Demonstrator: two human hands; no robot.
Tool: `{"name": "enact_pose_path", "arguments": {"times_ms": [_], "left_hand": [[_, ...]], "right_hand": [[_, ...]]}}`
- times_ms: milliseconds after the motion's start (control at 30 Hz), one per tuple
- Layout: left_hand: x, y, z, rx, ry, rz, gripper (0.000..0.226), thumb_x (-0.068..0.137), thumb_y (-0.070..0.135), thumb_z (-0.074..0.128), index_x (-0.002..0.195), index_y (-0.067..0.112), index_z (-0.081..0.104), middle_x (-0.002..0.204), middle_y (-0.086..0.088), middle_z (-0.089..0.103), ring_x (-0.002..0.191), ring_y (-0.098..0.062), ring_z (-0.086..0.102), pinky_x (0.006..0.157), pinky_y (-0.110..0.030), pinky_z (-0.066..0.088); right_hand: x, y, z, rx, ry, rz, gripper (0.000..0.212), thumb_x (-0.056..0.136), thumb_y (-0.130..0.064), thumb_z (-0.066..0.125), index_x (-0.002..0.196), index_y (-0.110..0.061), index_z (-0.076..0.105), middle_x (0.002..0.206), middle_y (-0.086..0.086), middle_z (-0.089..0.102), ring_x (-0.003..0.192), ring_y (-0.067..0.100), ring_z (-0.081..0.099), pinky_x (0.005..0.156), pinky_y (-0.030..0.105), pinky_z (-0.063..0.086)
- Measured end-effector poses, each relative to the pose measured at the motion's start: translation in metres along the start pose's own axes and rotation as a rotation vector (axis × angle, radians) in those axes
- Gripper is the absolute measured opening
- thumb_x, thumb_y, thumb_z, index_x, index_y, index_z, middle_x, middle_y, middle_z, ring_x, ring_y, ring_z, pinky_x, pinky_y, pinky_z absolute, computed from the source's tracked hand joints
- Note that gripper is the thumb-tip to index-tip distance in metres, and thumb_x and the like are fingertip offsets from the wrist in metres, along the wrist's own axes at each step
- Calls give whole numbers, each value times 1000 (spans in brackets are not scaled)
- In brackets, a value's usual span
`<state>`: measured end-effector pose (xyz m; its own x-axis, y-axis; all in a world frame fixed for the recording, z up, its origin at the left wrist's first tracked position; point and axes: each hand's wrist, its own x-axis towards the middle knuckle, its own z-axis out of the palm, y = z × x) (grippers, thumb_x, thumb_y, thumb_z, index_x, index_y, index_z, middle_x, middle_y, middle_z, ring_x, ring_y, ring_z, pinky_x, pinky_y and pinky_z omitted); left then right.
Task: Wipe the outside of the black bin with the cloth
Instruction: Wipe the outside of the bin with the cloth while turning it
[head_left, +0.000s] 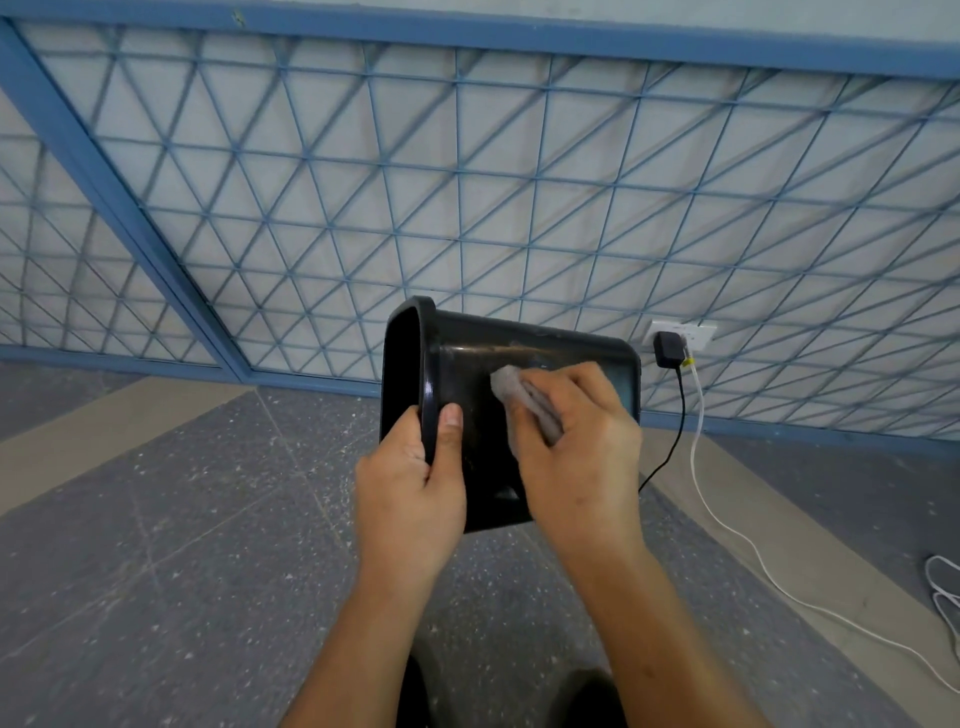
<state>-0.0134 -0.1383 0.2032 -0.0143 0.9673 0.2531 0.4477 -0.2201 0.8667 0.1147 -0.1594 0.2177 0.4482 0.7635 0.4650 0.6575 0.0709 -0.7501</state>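
Holds the bin (467, 374) up in front, clear of the floor (182, 519), tipped on its side: mouth to the left, base to the right, one broad outer wall turned up toward the camera. Clamps the left grip (410, 483) on the rim at the near corner of the mouth, thumb flat on the outside, fingers hooked inside and out of sight. Presses the cloth (511, 387) onto that upturned wall with the right grip (576, 441), about midway along the bin and nearer its far edge. Curls the fingers over the grey wad, grasping it. Leaves one bunched end poking out to the left past the fingers, touching the black plastic. Shows a shiny smear on the wall just beyond the cloth, running along the far edge.

Backs onto a blue wire grille (467, 182) in a blue frame, set against a pale wall (623, 15). Catches a white socket (685, 332) just right of the bin's far corner, with a black adapter (666, 349) plugged in. Trails a black cable (675, 431) from the adapter down toward the right wrist. Runs a white cable (727, 519) beside it, out across the speckled grey floor to the right edge. Picks up two dark rounded shapes at the bottom edge, too cropped to tell what.
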Motion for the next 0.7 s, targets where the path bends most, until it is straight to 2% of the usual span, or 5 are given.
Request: {"name": "enact_pose_path", "arguments": {"times_ms": [133, 267, 467, 567, 700], "left_hand": [[7, -10, -1, 23, -43, 29, 25, 105, 35, 52, 85, 28, 65, 64, 11, 62, 67, -4, 63, 52, -13, 42], [5, -18, 1, 105, -100, 94, 32, 106, 40, 50, 82, 23, 62, 61, 8, 60, 60, -10, 60, 47, -19, 40], [3, -23, -2, 112, -137, 106, 33, 104, 39, 49, 82, 19, 62, 61, 8, 59, 63, -10, 60, 49, -18, 41], [2, -21, 3, 168, -137, 159, 32, 105, 40, 48, 83, 20, 59, 61, 9, 57, 54, -8, 56, 47, -18, 35], [-2, -20, 5, 148, -166, 175, 36, 102, 45, 46, 82, 18, 60, 56, 5, 56, 50, -11, 56, 45, -34, 45]], "right_hand": [[-6, -14, 14, -4, -109, -99, 22, 94, -14, 73, 115, -16, 76, 102, -8, 61, 85, 4, 61, 76, 11, 49], [11, -2, 9, -8, -6, -6, 20, 97, -20, 70, 115, -14, 77, 102, -5, 62, 86, 5, 63, 79, 14, 50], [-14, -10, 14, -42, -103, -74, 19, 92, -13, 73, 110, -13, 76, 100, -6, 60, 81, 5, 59, 74, 15, 49], [5, -6, 12, -21, -6, -20, 19, 93, -15, 72, 111, -15, 78, 99, -5, 63, 83, 8, 63, 77, 19, 50], [-1, 7, -2, -18, 61, 8, 16, 95, -17, 72, 110, -12, 77, 98, -4, 64, 83, 6, 62, 77, 18, 51]]}}
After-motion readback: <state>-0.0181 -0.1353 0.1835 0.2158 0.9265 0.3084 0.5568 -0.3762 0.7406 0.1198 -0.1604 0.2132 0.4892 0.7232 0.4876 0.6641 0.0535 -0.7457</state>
